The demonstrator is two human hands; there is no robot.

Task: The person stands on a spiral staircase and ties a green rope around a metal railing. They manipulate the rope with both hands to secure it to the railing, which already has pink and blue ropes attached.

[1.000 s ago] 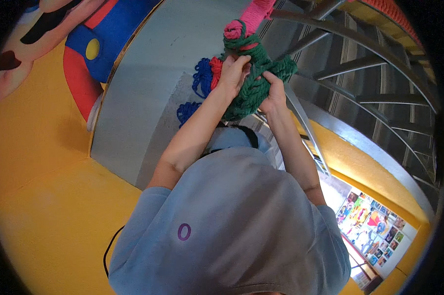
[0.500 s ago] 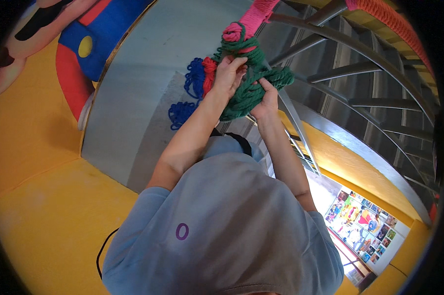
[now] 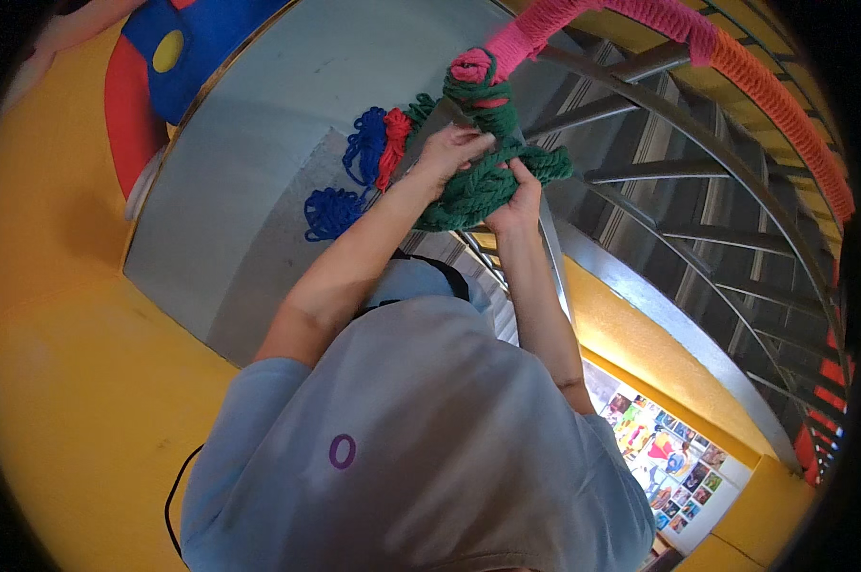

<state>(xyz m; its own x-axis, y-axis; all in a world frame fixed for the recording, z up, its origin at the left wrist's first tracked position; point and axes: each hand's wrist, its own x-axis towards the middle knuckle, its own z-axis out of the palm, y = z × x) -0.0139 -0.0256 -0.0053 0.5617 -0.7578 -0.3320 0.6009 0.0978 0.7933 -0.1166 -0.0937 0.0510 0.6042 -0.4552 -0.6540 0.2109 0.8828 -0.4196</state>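
Thick green rope [image 3: 483, 195] hangs in a big looped bundle in front of me. My right hand [image 3: 521, 200] grips the bundle from its right side, thumb on top. At its upper left, my left hand [image 3: 449, 154] has thumb and fingers pinched together on the green rope; the exact strand is hard to see. Just above my hands, turns of green rope [image 3: 492, 112] go around the end of the handrail. Pink rope [image 3: 518, 43] covers the rail beyond that, with a coiled pink end showing at the tip.
On the grey floor to the left lie blue rope bundles [image 3: 333, 214], a red rope bundle [image 3: 393, 148] and some more green rope. Dark stairs [image 3: 630, 200] with curved metal railing bars [image 3: 659, 172] fill the right. Orange rope [image 3: 783, 105] wraps the farther handrail. A yellow wall [image 3: 59, 381] stands left.
My left hand has shifted slightly down and away from the wrapped turns, keeping its pinch. My right hand still grips the bundle. The view has turned a little, showing more of the rail.
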